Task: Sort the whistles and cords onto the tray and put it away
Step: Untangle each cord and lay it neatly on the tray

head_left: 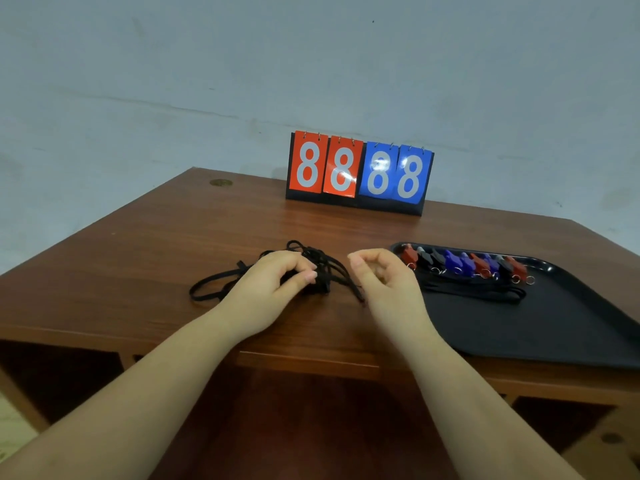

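Wall: pale grey-blue plaster fills the upper half of the frame, scuffed, with a faint crease running across.
Table: reddish-brown wood, centre frame, with open cubbies below its front edge.
Scoreboard: flip scoreboard at the table's far edge, against the wall, reads 8888.
Floor: light patch, lower left corner.

Only readable text: flip scoreboard at far edge of tabletop, against wall. Four ring-bound cards, each showing white digit 8, reads 8 8 8 8. Scoreboard's two left cards red, two right cards blue. Third digit from scoreboard's left end partly washed out by glare, still legible as 8. Black base under cards: no lettering readable. No other labels, brands or signs legible anywhere else.
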